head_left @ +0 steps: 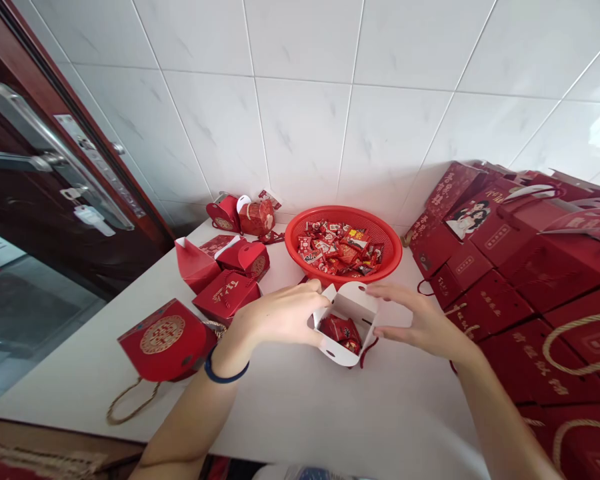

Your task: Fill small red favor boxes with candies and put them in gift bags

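"So, in the head view, where's the white-lined box (355,305)?"

"Around mid-table (305,400), well in from the front edge, just before the red basket (291,247), flaps splayed, wrapped sweets (337,330) inside."

"How best to handle it?"

"I'd steady one wall and ease the flaps evenly, lest the card crease."

"And the hands?"

"Left hand (280,310) curls at the left wall; whether it pinches, I can't tell. Right hand (423,323) is spread beside the right wall, thumb below fingers. Both reach inward over the front edge."
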Available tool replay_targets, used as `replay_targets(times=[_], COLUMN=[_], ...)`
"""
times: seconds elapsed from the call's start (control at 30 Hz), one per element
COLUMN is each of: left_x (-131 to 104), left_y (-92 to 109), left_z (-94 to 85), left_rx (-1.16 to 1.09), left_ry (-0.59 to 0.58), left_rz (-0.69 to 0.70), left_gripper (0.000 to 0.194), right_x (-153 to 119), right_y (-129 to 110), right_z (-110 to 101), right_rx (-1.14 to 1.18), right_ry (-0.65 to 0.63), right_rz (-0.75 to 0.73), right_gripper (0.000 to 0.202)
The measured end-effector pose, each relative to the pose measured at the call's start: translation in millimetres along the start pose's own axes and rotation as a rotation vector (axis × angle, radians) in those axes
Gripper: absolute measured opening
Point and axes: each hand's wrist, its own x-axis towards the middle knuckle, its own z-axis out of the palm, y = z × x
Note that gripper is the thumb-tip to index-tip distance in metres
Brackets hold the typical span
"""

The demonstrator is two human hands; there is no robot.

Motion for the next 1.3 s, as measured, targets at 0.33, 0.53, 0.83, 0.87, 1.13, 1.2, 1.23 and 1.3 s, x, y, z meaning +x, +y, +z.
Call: replay_targets(times=[0.33,0.53,0.83,0.87,1.13,1.2,1.23,1.3], left_x=[12,24,36,36,38,39,40,40], left_y=[2,-4,-11,-11,-10,-9,-9,-10], left_z=[2.7,8.7,16.0,15.8,16.0,15.7,15.7,16.6], left_rx=[-0.1,-0.029,-0.125,-0.138,-0.15,-0.157,-0.159,-0.156], left_ry=[-0.078,0.062,0.064,0.052,-0.007,-0.011,-0.011,-0.004], left_rz=[0.179,0.019,0.071,0.084,0.132,0.144,0.134,0.077], left_gripper=[0.032,0.022,0.034,0.035,0.035,0.031,0.029,0.028], right_x=[1,-3,-7,-7,-8,-7,-7,-7], right_y=[16,16,16,17,20,23,25,30], right_z=[61,67,70,70,70,68,68,67], right_rx=[0.044,0.148,0.268,0.267,0.316,0.342,0.352,0.367], right_ry=[0.392,0.43,0.302,0.302,0.274,0.295,0.32,0.368], right_rz=[0.033,0.07,0.018,0.016,0.022,0.049,0.072,0.137], right_gripper=[0.062,0.042,0.027,0.026,0.026,0.029,0.032,0.038])
